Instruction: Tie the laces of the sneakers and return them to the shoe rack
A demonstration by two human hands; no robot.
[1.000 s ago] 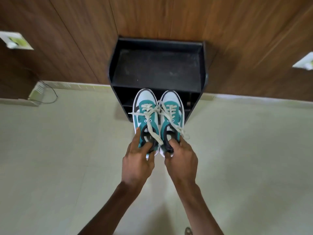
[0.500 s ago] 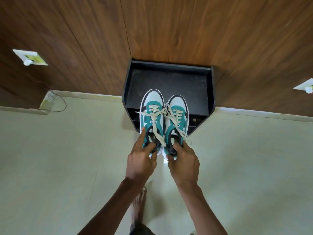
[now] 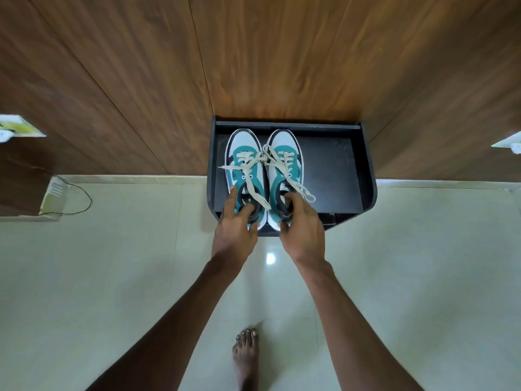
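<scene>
Two teal, white and black sneakers with cream laces are over the left half of the black shoe rack's top shelf (image 3: 332, 170), toes toward the wall. My left hand (image 3: 235, 224) grips the heel and collar of the left sneaker (image 3: 244, 165). My right hand (image 3: 300, 221) grips the heel of the right sneaker (image 3: 284, 162), fingers inside its opening. The laces (image 3: 260, 159) cross between the two shoes, and loose ends trail over the heels. Whether the soles rest on the shelf or hover just above it is unclear.
The rack stands against a wood-panelled wall (image 3: 253, 57) on a pale tiled floor (image 3: 112, 277). A lower shelf edge (image 3: 335, 218) shows below the top. A cable (image 3: 81, 198) and a pale box lie at the left skirting. My bare foot (image 3: 246, 354) is on the floor.
Both hands have carried the pair of sneakers forward from in front of the rack to over its top shelf. I have stepped closer, and the rack looks larger.
</scene>
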